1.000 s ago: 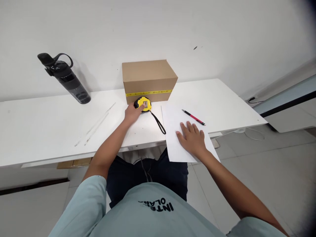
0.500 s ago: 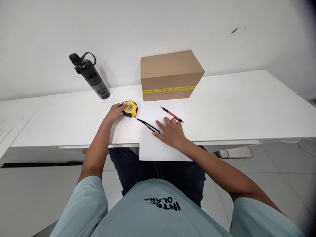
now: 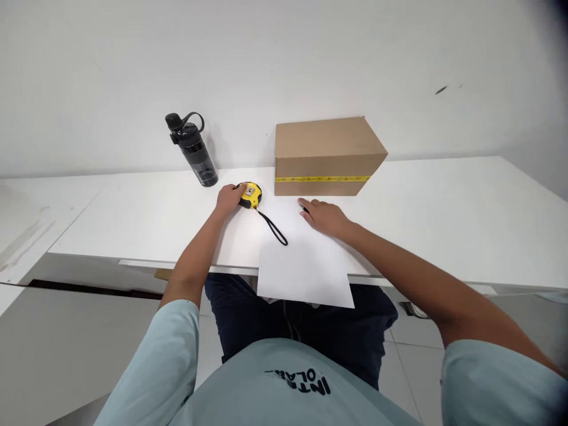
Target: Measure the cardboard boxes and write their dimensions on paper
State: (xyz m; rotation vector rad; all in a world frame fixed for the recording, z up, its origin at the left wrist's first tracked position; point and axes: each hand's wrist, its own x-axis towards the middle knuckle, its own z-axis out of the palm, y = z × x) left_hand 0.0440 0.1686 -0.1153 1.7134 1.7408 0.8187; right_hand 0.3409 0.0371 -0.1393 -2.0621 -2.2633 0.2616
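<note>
A bottle [image 3: 195, 152] stands beyond left hand [image 3: 228, 200] gripping a tape measure [image 3: 251, 193], a box [image 3: 326, 155] beyond right hand [image 3: 327, 218] holding a pen [image 3: 304, 208]

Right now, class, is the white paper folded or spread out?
Spread out: the white paper lies open, no fold visible, its near end reaching past the table's front edge.

Table [image 3: 452, 219], left to right: bottle [image 3: 197, 157], tape measure [image 3: 252, 194], paper [image 3: 306, 269], box [image 3: 328, 168].
Bottle and box stand at rear, near wall [image 3: 310, 59]; paper lies before box, overhanging front edge.
</note>
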